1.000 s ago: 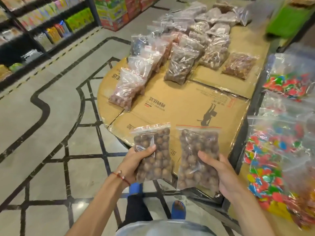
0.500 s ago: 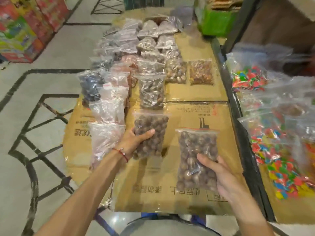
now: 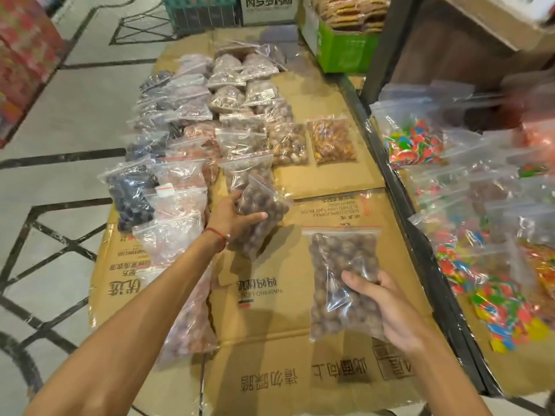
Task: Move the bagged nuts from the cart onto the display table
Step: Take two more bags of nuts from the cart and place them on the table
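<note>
My left hand [image 3: 232, 216] grips a clear zip bag of round brown nuts [image 3: 264, 211], tilted and low over the cardboard-covered display table [image 3: 330, 181], just in front of a row of nut bags [image 3: 246, 142]. In my right hand [image 3: 387, 307] is a second, larger bag of brown nuts [image 3: 339, 271], held upright above the near right part of the cardboard, thumb across its front. The cart is out of view.
Several rows of bagged nuts and dried fruit [image 3: 180, 175] fill the table's left and far half. A dark metal rail [image 3: 414, 235] borders the right side, with bags of colourful candy [image 3: 414, 142] beyond. A green crate [image 3: 345, 49] stands at the back. Tiled floor lies left.
My left hand carried its bag forward and down toward the row of nut bags, tilting it. My right hand with its bag stayed over the near right cardboard. The view moved closer.
</note>
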{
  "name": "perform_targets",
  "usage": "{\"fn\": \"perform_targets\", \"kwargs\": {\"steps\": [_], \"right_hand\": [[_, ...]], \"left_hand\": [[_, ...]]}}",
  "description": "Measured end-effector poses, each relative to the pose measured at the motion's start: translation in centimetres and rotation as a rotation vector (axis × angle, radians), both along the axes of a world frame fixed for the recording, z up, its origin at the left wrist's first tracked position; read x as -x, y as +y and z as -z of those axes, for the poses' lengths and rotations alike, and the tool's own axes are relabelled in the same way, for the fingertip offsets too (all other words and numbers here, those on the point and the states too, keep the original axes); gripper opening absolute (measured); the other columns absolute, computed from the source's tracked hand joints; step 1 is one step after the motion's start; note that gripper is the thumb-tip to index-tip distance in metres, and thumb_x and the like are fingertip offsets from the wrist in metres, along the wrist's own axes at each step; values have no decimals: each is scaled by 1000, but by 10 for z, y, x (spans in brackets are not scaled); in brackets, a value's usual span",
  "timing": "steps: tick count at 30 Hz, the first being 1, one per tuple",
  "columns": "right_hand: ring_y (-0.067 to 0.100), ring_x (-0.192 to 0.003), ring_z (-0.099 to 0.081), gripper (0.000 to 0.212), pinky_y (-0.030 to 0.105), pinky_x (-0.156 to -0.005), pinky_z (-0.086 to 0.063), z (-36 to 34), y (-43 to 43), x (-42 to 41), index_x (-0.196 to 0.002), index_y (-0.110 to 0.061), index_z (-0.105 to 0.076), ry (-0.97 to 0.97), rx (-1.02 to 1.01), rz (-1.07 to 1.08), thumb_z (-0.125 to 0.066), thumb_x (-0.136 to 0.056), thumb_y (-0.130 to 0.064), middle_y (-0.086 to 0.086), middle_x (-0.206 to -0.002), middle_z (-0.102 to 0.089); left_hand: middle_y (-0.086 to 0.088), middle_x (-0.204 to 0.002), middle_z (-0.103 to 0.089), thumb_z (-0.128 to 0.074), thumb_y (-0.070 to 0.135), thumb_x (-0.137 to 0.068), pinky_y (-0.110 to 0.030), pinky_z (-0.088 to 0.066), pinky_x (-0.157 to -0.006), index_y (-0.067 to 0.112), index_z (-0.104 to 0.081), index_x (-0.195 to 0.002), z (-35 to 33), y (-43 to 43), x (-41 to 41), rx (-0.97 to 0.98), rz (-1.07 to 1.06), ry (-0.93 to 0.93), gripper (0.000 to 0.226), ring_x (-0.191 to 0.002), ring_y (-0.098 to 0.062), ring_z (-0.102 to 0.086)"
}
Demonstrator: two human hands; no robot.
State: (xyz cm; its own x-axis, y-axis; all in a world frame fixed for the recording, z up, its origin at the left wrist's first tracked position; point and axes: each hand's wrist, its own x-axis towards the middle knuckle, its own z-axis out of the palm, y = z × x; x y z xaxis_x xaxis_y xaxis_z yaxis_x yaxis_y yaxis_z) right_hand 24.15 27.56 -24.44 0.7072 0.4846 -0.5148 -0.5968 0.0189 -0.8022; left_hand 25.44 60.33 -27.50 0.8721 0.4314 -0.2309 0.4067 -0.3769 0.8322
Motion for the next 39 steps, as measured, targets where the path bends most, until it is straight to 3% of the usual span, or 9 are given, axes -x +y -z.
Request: {"fn": "perform_targets", "kwargs": {"steps": [4, 7, 9, 12, 15, 19, 24, 32, 39], "right_hand": [[33, -96, -79, 64, 38, -74, -66, 7, -1, -16, -126, -1, -68, 12, 4, -52, -96, -71, -21, 23, -117, -78], [30, -92, -80, 49, 37, -72, -66, 7, -1, -24, -125, -4, -68, 27, 2, -71, -83, -79, -12, 20, -114, -79], [31, -93, -80, 50, 37, -73, -67, 8, -2, -28, -127, -4, -67, 45, -2, -71, -78, -79, -12, 20, -115, -79], [32, -92, -80, 50, 38, -72, -67, 8, -2, -32, -127, -4, -67, 77, -13, -68, -78, -79, -13, 21, -114, -79], [31, -89, -81, 47, 38, -70, -67, 8, 0, -33, -123, -6, -66, 101, -23, -63, -77, -78, -11, 20, -112, -80], [31, -88, -81, 48, 36, -69, -67, 11, 3, -33, -123, -7, -66, 95, -19, -78, -79, -77, -12, 20, -110, -80], [29, -99, -80, 64, 39, -82, -62, 20, 7, -32, -127, -8, -65, 33, 74, -114, -94, -73, -22, 13, -113, -81], [28, -107, -78, 60, 32, -82, -60, 37, 32, -35, -125, -9, -70, -111, 114, -273, -93, -70, -12, 10, -116, -81], [24, -112, -76, 73, 45, -99, -60, 47, 93, -52, -133, -14, -65, -220, 116, -471, -97, -67, -11, 3, -120, -80]], "left_hand": [[8, -94, -66, -88, 32, -79, -11, -45, -71, 14, -69, -113, 17, -1, 1, -118, -130, -30, 43, -95, -18, -62], [3, -107, -74, -89, 43, -73, -34, -58, -92, 20, -69, -116, 26, 2, 9, 48, -268, -30, 53, -105, -19, -69], [2, -109, -75, -87, 46, -75, -41, -60, -93, 21, -69, -118, 26, 2, 14, 91, -289, -29, 53, -101, -14, -72], [6, -98, -73, -79, 18, -90, -17, -59, -72, 13, -66, -117, 30, -3, 16, 135, -338, -43, 31, -78, 6, -71], [5, -101, -70, -85, 28, -83, -14, -55, -68, 14, -60, -121, 32, 0, 14, 131, -387, -27, 48, -83, -2, -71], [-3, -115, -69, -90, 57, -65, -40, -57, -94, 16, -54, -125, 25, 5, 13, 98, -399, 58, 82, -104, -23, -68], [-10, -144, -51, -78, 51, -84, -44, -48, -109, 11, -36, -151, 6, -16, 38, -167, -316, 0, 89, -128, -25, -54], [-10, -143, -53, -56, 42, -101, -46, -50, -105, 12, -46, -147, -13, -55, 130, -905, 47, 35, 56, -129, -29, -49], [-6, -146, -54, -46, 53, -102, -44, -44, -108, 18, -51, -146, -4, -77, 182, -1074, 58, 174, 57, -139, -30, -47]]}}
